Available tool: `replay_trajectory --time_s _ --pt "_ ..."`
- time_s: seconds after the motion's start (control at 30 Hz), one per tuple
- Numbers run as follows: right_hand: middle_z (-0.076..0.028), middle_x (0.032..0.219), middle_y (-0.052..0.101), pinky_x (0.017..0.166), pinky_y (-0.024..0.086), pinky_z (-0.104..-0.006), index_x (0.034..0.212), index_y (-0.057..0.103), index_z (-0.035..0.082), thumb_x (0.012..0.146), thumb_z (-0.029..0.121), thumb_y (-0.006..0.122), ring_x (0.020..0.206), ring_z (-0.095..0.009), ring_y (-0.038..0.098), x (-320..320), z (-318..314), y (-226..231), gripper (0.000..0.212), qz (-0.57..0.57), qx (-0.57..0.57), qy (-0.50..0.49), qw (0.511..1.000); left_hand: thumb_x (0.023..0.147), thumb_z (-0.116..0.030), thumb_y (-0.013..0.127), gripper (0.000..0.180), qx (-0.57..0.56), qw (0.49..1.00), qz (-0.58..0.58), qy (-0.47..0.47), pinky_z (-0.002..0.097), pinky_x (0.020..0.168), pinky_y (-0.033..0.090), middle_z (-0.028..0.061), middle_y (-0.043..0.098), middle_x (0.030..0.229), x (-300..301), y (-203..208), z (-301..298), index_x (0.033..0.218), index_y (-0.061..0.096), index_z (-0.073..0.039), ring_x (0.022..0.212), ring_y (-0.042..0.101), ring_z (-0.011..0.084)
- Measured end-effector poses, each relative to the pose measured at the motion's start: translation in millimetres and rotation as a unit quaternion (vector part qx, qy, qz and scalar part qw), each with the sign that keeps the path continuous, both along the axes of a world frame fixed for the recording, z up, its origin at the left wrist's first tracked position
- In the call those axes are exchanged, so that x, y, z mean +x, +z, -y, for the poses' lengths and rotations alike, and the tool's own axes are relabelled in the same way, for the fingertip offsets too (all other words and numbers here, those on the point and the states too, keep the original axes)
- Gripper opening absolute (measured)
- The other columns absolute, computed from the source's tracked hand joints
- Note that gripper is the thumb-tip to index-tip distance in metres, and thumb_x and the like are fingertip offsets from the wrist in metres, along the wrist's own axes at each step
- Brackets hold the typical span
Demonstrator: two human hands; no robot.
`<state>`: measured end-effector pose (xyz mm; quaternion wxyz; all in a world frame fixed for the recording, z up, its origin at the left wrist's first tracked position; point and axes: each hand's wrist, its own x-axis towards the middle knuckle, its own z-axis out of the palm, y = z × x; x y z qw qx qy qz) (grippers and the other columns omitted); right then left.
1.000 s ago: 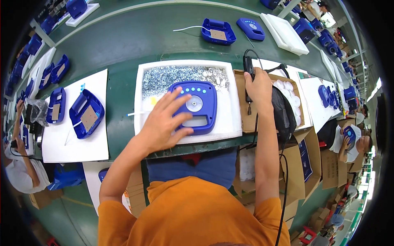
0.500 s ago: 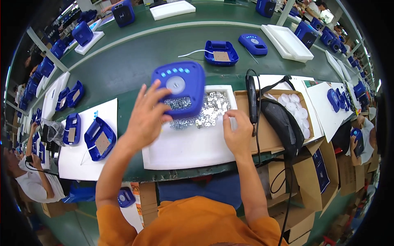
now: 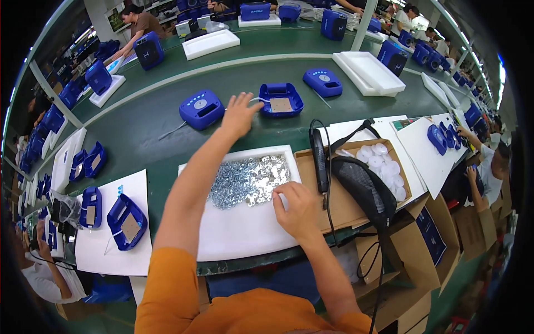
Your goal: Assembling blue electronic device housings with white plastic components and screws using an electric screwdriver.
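My left hand (image 3: 240, 115) reaches out over the green bench with its fingers spread and nothing gripped. It lies between a blue plastic cover (image 3: 202, 109), set face up with a round pale disc and small light-blue marks, and an open blue shell (image 3: 282, 101) holding a tan board. The fingertips are close to the shell's white cable; whether they touch it I cannot tell. My right hand (image 3: 299, 210) is closed, fingers curled, at the right rim of a white foam tray (image 3: 245, 236). Silvery small metal parts (image 3: 245, 179) are heaped in that tray.
Right of the tray, a cardboard box (image 3: 307, 167) holds white plastic discs (image 3: 382, 164), a black mesh pouch (image 3: 364, 183) and a black cabled device (image 3: 319, 161). More blue shells (image 3: 127, 222) lie on white board at left. Another blue cover (image 3: 322, 82) sits farther back. Co-workers are around.
The blue cover that my left hand held over the tray now lies on the bench, released. My left hand has moved away toward the open shell. My right hand stays by the tray.
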<state>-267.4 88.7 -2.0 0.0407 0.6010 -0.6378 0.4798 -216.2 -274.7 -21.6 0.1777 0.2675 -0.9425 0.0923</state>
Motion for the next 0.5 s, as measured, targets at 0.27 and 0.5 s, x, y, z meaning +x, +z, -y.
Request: replay_trajectory --time_s 0.27,0.5 --pt "-0.013 0.098 0.075 0.087 0.057 -0.0494 0.098 0.075 0.005 0.094 0.004 0.080 0.095 -0.039 0.074 6 -3 -6 0.007 0.024 0.005 0.006 1.000 0.103 -0.022 0.078 0.025 0.031 0.995 -0.052 -0.079 0.0640 0.138 0.027 0.0094 0.078 0.141 -16 21 -12 0.126 0.080 -0.013 0.150 0.063 0.0307" --pt "-0.018 0.107 0.076 0.086 0.060 -0.0469 0.105 0.075 0.002 0.097 0.004 0.079 0.099 -0.041 0.075 -9 2 -1 0.009 0.097 -0.053 0.007 0.994 0.122 -0.035 0.059 0.034 0.290 0.849 -0.439 -0.043 0.0362 0.084 0.054 0.0073 0.074 0.096 86 116 -99 0.122 0.072 -0.004 0.091 0.066 0.0169"
